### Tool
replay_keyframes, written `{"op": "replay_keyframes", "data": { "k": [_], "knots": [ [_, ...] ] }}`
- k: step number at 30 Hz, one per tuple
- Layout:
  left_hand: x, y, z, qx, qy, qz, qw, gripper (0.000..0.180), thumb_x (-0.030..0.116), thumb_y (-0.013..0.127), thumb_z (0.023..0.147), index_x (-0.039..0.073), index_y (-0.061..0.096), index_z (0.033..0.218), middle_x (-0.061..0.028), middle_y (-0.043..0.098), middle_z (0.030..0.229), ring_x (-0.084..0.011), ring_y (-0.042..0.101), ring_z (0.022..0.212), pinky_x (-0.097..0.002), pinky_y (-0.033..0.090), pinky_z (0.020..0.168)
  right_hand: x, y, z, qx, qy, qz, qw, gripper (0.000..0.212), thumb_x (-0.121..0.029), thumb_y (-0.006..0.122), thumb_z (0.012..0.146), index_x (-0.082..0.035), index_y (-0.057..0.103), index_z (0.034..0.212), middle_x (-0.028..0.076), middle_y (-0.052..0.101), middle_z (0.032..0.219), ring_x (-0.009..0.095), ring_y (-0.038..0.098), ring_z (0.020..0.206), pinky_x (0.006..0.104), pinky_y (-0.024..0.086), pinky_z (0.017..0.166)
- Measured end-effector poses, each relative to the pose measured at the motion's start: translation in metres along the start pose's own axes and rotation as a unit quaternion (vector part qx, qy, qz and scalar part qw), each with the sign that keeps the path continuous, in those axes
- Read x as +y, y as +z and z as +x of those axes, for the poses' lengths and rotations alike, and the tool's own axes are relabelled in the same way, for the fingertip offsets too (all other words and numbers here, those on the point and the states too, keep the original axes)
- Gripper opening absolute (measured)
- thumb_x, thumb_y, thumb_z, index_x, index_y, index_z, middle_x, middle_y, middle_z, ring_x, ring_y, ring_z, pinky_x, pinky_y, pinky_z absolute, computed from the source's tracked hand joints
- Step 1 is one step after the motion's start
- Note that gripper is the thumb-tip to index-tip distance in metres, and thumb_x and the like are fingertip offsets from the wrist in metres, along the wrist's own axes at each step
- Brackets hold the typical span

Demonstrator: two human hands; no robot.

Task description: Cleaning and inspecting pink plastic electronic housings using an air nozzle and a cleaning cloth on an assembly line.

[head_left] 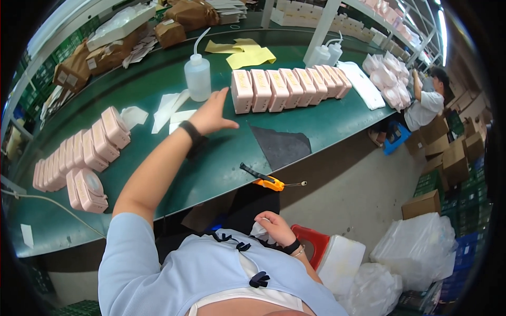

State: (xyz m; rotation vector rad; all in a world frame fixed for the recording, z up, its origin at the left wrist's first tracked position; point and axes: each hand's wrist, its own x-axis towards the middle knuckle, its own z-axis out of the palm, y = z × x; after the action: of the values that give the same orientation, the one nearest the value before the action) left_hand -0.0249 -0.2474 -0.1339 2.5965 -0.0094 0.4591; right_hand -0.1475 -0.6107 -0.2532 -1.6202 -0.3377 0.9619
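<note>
My left hand (212,113) is stretched over the table, fingers extended and thumb apart, with nothing in it. Its fingertips are beside the nearest pale pink case (242,96), at the left end of a row; whether they touch it I cannot tell. Just behind the hand stands a translucent squeeze bottle (197,79) with a bent spout. Low in front of my body, my right hand (278,228) is closed on a crumpled white cloth (260,231), mostly hidden by the fingers. More pink cases (95,150) stand in a group at the left.
On the green table (211,174) lie a dark grey sheet (282,147), yellow cloths (253,57) and white papers (167,111). An orange-handled tool (270,183) overhangs the front edge. A red stool (311,242) is at my right. Another person (426,102) sits far right.
</note>
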Motion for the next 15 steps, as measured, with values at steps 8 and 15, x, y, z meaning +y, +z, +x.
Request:
{"op": "replay_keyframes", "data": {
  "k": [8,15],
  "knots": [
    [0.032,0.045,0.037,0.081,-0.064,-0.011,0.995,0.101,0.030,0.085,0.074,0.003,0.025,0.150,-0.0341,0.049,0.129,-0.0464,0.058,0.113,-0.0440,0.050,0.096,0.005,-0.002,-0.014,0.013,0.035,0.032,0.999,0.017,-0.019,0.058,0.099,-0.006,0.066,0.107,-0.003,0.065,0.092,0.006,0.057,0.083,0.0208,0.047,0.073],
    [0.046,0.051,0.057,0.037,-0.094,-0.013,0.995,0.088,0.024,0.079,0.081,0.001,0.027,0.148,-0.0312,0.052,0.129,-0.0446,0.060,0.111,-0.0431,0.051,0.095,0.024,-0.009,-0.010,0.045,0.029,0.089,0.995,0.017,-0.018,0.057,0.100,-0.005,0.066,0.107,-0.003,0.065,0.093,0.006,0.057,0.083,0.0207,0.047,0.074]
  ]
}}
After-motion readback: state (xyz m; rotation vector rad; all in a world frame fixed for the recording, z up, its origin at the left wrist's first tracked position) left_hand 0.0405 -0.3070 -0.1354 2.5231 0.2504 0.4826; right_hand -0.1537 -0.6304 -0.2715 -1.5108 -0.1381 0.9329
